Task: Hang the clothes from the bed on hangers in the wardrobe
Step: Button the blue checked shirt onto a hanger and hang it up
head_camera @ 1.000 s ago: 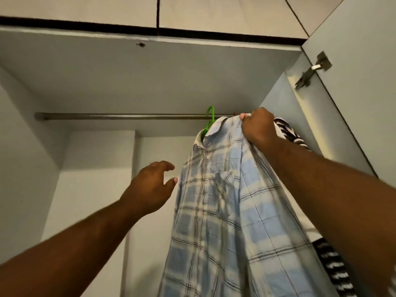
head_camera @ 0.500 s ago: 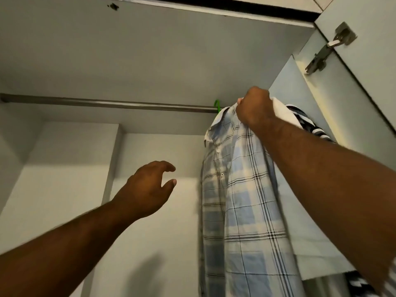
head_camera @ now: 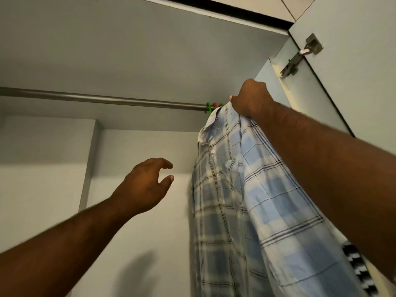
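A blue and white plaid shirt hangs from a green hanger whose hook sits on the metal rod near its right end. My right hand grips the shirt at its top by the collar and shoulder, up at rod height. My left hand hovers in the air left of the shirt, fingers loosely curled, holding nothing and not touching the cloth. Most of the hanger is hidden under the shirt.
A black and white striped garment shows behind the plaid shirt at the lower right. The wardrobe door with its metal hinge stands open on the right. A reddish hook peeks beside the green one.
The view has shifted, so the rod and shirt now sit lower and farther right. My right hand keeps its hold on the shirt top. My left hand stays hovering left of the shirt.
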